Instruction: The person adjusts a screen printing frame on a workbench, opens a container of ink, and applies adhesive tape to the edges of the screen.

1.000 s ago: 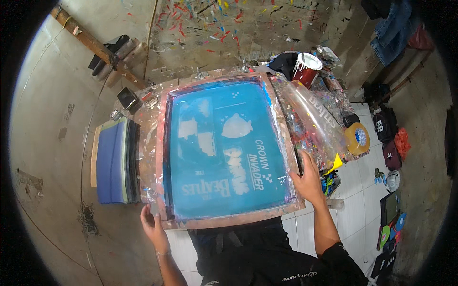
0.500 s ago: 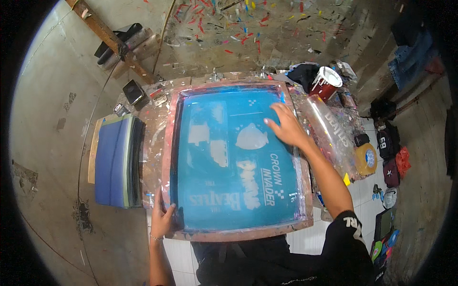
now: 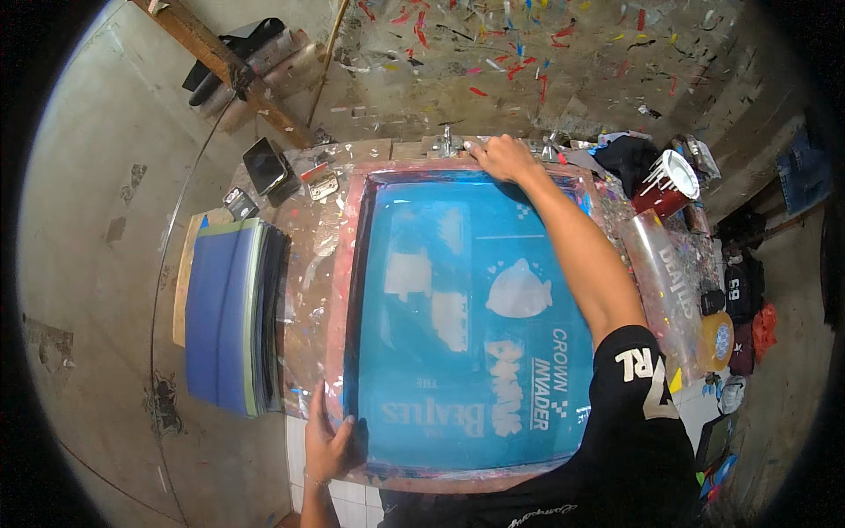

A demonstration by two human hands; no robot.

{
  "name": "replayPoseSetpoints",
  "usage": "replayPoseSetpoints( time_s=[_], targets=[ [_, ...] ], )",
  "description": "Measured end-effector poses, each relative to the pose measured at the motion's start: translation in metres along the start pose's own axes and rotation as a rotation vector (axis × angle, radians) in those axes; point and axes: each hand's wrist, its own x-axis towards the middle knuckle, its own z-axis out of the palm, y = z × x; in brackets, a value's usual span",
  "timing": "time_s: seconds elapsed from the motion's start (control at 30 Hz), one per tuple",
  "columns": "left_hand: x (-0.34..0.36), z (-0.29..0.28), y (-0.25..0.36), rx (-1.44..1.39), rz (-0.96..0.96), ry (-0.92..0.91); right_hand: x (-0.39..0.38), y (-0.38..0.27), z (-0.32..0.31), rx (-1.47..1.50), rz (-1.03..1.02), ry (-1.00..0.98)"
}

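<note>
A wood-framed printing screen [image 3: 422, 246] with blue mesh and pale stencil designs lies on a paint-spattered worktable [image 3: 308, 264]. My left hand [image 3: 327, 440] grips its lower left side, thumb on the frame and fingers along the outside. With my arm stretched across the screen's right side, my right hand [image 3: 503, 158] has its fingers curled on the far frame edge, beside a metal hinge clamp [image 3: 447, 143]; its fingertips are partly hidden.
A stack of blue and green sheets [image 3: 229, 312] sits left, near a black container [image 3: 268, 167]. At right are a paint can [image 3: 667, 185], a clear printed sheet [image 3: 660, 260] and a tape roll [image 3: 717, 339]. A spattered wall [image 3: 546, 53] stands behind.
My right hand went from the frame's near right side, over the mesh, to the far edge. My left hand moved up onto the left side. The screen appears shifted right in the view.
</note>
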Motion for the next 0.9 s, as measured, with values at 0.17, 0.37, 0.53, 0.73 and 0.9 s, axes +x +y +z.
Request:
replayPoseSetpoints(
  time_s=[0.17, 0.37, 0.53, 0.73, 0.9],
  targets=[
    [0.0, -0.002, -0.016, -0.001, -0.036, -0.034, 0.006, 0.01, 0.015, 0.071, -0.001, 0.045],
    [0.002, -0.003, -0.006, -0.092, -0.06, 0.001, -0.001, -0.005, -0.003, 0.023, 0.053, 0.032],
    [0.001, -0.004, -0.007, -0.135, -0.041, 0.027, -0.002, -0.009, -0.01, 0.042, 0.066, -0.028],
    [0.002, 0.003, -0.013, -0.121, -0.024, 0.052, -0.008, 0.001, 0.008, -0.054, -0.037, 0.12],
    [0.001, -0.001, -0.014, -0.121, -0.088, 0.025, -0.01, -0.004, 0.015, -0.097, -0.094, 0.172]
  ],
)
